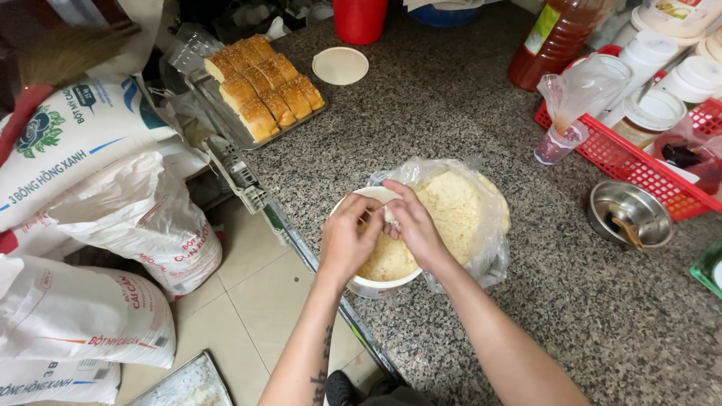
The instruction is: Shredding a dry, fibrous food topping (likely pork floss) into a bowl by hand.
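Observation:
My left hand (348,239) and my right hand (415,225) meet over a white bowl (376,286) at the counter's front edge. Together their fingertips pinch a small white piece of bread between them. The bowl holds pale yellow crumbs (387,261). Right behind it lies a clear plastic bag (481,225) with more of the same crumbs, its open mouth touching the bowl's rim.
A tray of golden bread rolls (263,89) sits at the counter's far left, next to a white lid (340,65). A red basket (632,162) with white-lidded jars, a steel bowl (630,213) and an oil bottle (553,37) stand right. Flour sacks (113,210) lie on the floor left.

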